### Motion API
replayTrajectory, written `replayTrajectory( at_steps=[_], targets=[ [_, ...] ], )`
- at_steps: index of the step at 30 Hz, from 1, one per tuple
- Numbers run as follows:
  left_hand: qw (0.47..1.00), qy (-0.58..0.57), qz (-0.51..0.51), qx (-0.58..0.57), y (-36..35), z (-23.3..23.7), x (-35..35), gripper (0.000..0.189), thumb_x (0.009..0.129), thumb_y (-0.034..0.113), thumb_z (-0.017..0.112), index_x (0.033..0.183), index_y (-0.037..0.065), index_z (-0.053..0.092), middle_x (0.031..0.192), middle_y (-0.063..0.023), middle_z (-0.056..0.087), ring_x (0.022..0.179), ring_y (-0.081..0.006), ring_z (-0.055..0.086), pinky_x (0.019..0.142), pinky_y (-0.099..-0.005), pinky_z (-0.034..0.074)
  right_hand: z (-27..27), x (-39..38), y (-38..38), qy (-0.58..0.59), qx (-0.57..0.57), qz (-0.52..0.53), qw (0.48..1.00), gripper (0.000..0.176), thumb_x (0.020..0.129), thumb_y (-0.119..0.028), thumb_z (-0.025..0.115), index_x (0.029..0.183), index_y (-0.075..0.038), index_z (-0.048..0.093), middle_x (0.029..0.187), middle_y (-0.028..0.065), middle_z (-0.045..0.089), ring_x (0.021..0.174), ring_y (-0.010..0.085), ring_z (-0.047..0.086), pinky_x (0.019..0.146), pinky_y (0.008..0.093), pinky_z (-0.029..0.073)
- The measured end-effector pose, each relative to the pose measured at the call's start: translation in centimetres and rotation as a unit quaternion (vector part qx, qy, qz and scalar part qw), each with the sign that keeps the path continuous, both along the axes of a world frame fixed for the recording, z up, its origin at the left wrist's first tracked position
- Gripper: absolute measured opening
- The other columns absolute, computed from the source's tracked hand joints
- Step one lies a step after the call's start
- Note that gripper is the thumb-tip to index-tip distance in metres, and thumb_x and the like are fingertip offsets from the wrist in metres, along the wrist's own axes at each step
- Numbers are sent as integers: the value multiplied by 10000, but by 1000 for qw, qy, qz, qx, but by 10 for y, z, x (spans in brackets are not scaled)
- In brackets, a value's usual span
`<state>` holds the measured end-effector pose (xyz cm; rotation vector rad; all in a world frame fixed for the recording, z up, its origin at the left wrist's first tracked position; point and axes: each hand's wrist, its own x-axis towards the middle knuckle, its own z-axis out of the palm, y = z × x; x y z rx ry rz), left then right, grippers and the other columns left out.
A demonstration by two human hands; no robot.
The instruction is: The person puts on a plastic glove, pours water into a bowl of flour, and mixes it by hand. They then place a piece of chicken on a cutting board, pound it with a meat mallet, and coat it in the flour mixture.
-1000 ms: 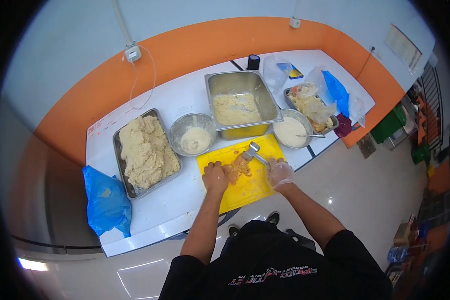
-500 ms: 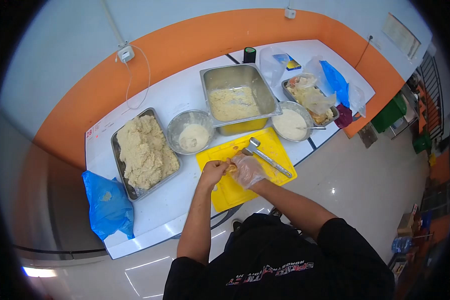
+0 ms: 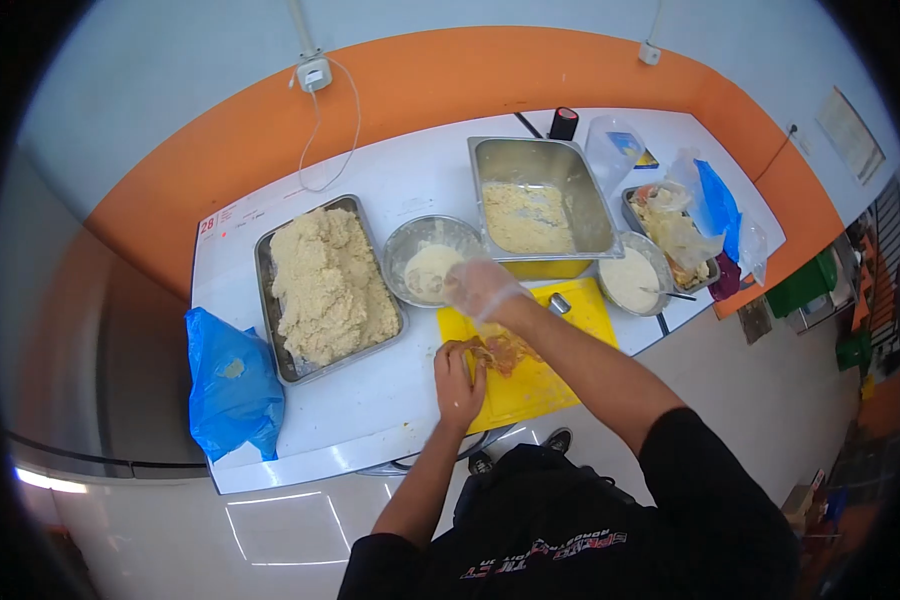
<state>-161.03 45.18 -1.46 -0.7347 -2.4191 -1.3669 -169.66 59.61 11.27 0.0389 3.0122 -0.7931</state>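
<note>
A thin piece of raw meat point(image 3: 510, 352) lies spread on the yellow cutting board point(image 3: 535, 405). At its left edge my bare left hand point(image 3: 458, 378) is closed on it, thumb and fingers pinching the end. My right hand point(image 3: 485, 290), in a clear plastic glove, reaches over the near right rim of a metal bowl point(image 3: 400, 245) of white powder point(image 3: 430, 270); motion smears its fingertips. The end of a metal meat mallet point(image 3: 560, 303) shows on the board beyond my right forearm, which hides the rest.
Left of the bowl is a tray heaped with pale crumbs point(image 3: 330, 285), beside a blue bag point(image 3: 232, 385). Behind the board stands a deep steel pan point(image 3: 545, 150) with crumbs inside. To the right are a bowl of white batter point(image 3: 630, 278) and a tray of food in plastic bags point(image 3: 675, 225).
My right hand has left the meat and moved up to the powder bowl. The meat now lies spread out on the board, with my left hand still at its edge. The view has shifted.
</note>
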Motion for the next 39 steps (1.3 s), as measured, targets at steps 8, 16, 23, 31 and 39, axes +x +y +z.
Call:
replayTrajectory(
  at_steps=[8, 16, 23, 31, 39],
  targets=[
    [999, -43, 31, 10, -9, -13, 7, 453, 848, 86, 637, 1248, -19, 452, 1329, -263, 351, 1261, -419, 331, 1064, -505, 276, -46, -104, -41, -147, 170, 21, 974, 322, 787, -222, 586, 967, 12, 714, 993, 227, 687, 957, 320, 685, 826, 393, 541],
    [998, -57, 25, 32, -11, -11, 10, 456, 838, 79, 622, 1236, -40, 435, 1348, -275, 319, 1276, -439, 310, 1072, -518, 254, -64, -111, -71, -121, 120, -115, 979, 272, 822, -161, 605, 1044, -53, 719, 1095, 194, 684, 1034, 302, 672, 858, 406, 547],
    [998, -52, 29, 35, -9, -10, 9, 450, 842, 72, 610, 1233, -53, 428, 1346, -285, 311, 1275, -443, 311, 1071, -509, 255, -56, -109, -61, -121, 90, -112, 982, 235, 812, -132, 614, 1002, -53, 729, 1055, 212, 687, 1000, 317, 681, 834, 396, 552],
    [997, -50, 32, 55, -10, -14, 7, 439, 850, 99, 617, 1221, -61, 446, 1346, -273, 327, 1251, -433, 324, 1061, -513, 264, -42, -134, -26, -27, 153, -13, 988, 220, 763, -122, 607, 913, -20, 733, 974, 222, 689, 941, 326, 686, 811, 390, 545],
    [997, -58, 35, 41, -10, -8, 8, 436, 850, 73, 607, 1230, -46, 427, 1345, -274, 330, 1266, -434, 324, 1064, -512, 262, -48, -108, -45, -109, 165, 57, 978, 212, 755, -61, 625, 933, -7, 728, 995, 230, 688, 963, 324, 685, 820, 386, 547]
  ],
)
